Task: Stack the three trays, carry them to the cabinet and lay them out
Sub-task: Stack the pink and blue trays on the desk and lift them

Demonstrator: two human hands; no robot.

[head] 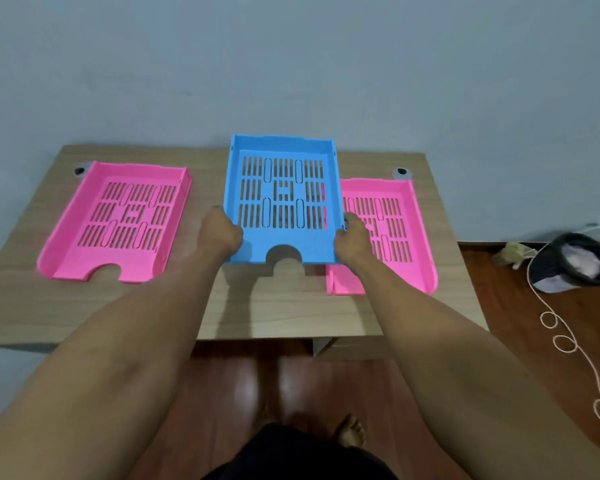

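While both hands, left hand [222, 233] and right hand [352, 240], grip the blue tray [281, 199] above the desk [284, 306], it overlaps the pink tray [395, 230] near the right edge, apparently for stacking.

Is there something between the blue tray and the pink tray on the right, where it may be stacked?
Nothing visible does. The blue tray, held by the left hand and right hand, already overlaps the left edge of the right pink tray, which is empty.

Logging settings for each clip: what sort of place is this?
Probably a home room or small office: a wooden desk against a plain wall, polished wood floor, and a lined waste bin beside it.
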